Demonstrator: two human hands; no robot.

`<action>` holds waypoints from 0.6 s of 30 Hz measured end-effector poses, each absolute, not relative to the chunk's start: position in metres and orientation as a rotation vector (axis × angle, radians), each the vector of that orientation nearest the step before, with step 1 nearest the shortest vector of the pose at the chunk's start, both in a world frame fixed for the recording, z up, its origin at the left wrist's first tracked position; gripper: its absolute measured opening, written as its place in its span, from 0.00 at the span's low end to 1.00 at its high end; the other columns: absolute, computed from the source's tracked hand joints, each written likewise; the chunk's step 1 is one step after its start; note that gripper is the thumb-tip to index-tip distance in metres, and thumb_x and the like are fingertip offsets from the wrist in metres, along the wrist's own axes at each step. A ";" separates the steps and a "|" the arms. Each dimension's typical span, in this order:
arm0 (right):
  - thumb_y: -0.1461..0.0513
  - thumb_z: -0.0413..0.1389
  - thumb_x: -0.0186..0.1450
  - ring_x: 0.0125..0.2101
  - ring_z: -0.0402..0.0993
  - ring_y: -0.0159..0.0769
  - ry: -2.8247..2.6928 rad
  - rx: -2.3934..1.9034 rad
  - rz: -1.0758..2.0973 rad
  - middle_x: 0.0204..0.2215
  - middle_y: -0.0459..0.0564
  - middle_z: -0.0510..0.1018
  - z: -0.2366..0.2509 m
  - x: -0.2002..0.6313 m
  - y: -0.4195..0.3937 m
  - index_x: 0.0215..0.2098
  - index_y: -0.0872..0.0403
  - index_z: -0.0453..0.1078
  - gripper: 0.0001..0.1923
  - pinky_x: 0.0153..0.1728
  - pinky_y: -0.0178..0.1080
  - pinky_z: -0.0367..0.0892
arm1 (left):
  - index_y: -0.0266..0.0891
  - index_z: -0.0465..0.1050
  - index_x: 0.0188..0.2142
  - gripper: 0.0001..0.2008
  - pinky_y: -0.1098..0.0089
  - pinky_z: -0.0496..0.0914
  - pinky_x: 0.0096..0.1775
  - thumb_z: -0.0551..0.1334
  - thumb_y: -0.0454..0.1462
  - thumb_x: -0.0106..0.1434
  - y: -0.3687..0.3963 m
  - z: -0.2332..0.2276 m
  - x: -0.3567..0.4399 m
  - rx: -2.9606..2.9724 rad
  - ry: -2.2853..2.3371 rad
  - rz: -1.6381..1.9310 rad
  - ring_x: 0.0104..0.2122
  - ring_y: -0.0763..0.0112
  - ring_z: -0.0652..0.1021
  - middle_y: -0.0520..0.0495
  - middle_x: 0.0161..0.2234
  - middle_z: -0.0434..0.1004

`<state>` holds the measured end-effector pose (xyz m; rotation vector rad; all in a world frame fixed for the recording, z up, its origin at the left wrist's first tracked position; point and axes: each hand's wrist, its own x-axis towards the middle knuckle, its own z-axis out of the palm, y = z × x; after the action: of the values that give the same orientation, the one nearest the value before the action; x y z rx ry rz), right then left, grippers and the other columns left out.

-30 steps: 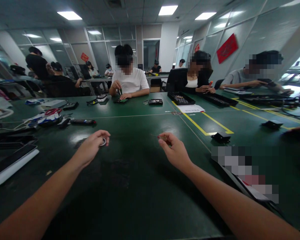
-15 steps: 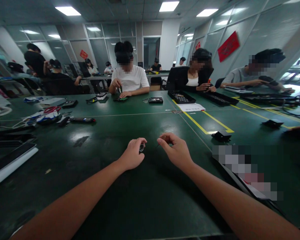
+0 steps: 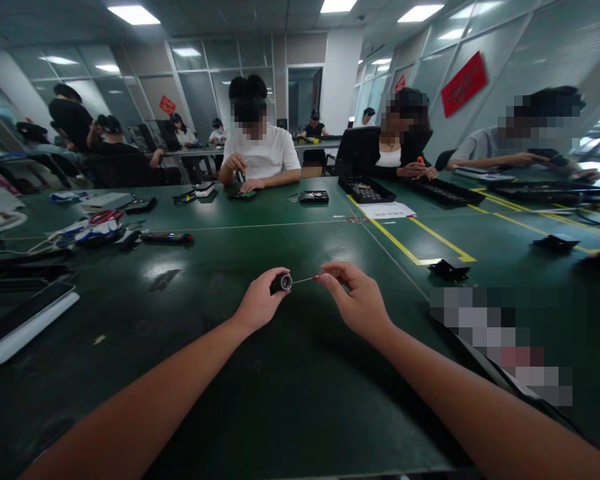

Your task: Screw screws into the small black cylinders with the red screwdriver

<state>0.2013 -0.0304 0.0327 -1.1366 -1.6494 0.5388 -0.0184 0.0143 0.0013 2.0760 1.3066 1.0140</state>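
My left hand (image 3: 260, 303) is closed around a short black cylinder (image 3: 282, 283), whose round end with a silvery ring faces right. A thin metal rod (image 3: 303, 280) spans the small gap between the hands, its left tip at or very near the cylinder's ringed end. I cannot tell whether the two touch. My right hand (image 3: 357, 297) pinches the rod's reddish other end between thumb and fingers. Both hands are just above the green table (image 3: 280, 413).
A marker-like black tube (image 3: 167, 238) and bundled cables (image 3: 100, 227) lie to the left. Small black brackets (image 3: 449, 269) and papers (image 3: 500, 347) sit to the right. Across the table, a person in a white shirt (image 3: 263, 157) works near black parts trays (image 3: 365, 190).
My left hand has turned the cylinder so more of it shows. The rod in my right hand now points left at the cylinder's end. The view has shifted slightly.
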 end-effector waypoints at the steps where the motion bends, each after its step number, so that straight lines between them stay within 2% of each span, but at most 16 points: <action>1: 0.54 0.57 0.69 0.39 0.81 0.40 -1.656 -1.143 0.531 0.38 0.50 0.84 0.033 0.201 -0.031 0.47 0.51 0.73 0.12 0.42 0.43 0.73 | 0.41 0.74 0.52 0.18 0.58 0.69 0.57 0.66 0.29 0.62 0.014 0.001 -0.018 2.080 1.304 1.008 0.52 0.62 0.76 0.46 0.51 0.78; 14: 0.54 0.57 0.68 0.35 0.80 0.39 -1.663 -1.227 0.391 0.36 0.50 0.84 0.040 0.200 -0.032 0.43 0.51 0.75 0.11 0.39 0.41 0.71 | 0.47 0.74 0.55 0.19 0.56 0.68 0.57 0.66 0.34 0.65 0.015 0.001 -0.021 2.157 1.266 0.967 0.53 0.60 0.76 0.47 0.52 0.78; 18: 0.56 0.55 0.69 0.31 0.79 0.37 -1.746 -1.222 0.447 0.31 0.48 0.82 0.041 0.202 -0.033 0.46 0.52 0.73 0.12 0.35 0.39 0.70 | 0.47 0.74 0.55 0.19 0.56 0.67 0.57 0.66 0.34 0.64 0.017 -0.002 -0.021 2.148 1.285 0.983 0.53 0.60 0.75 0.47 0.52 0.78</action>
<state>0.2017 -0.0326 0.0411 -1.2220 -1.7460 0.4473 -0.0213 0.0169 -0.0025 2.1482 1.2853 0.9835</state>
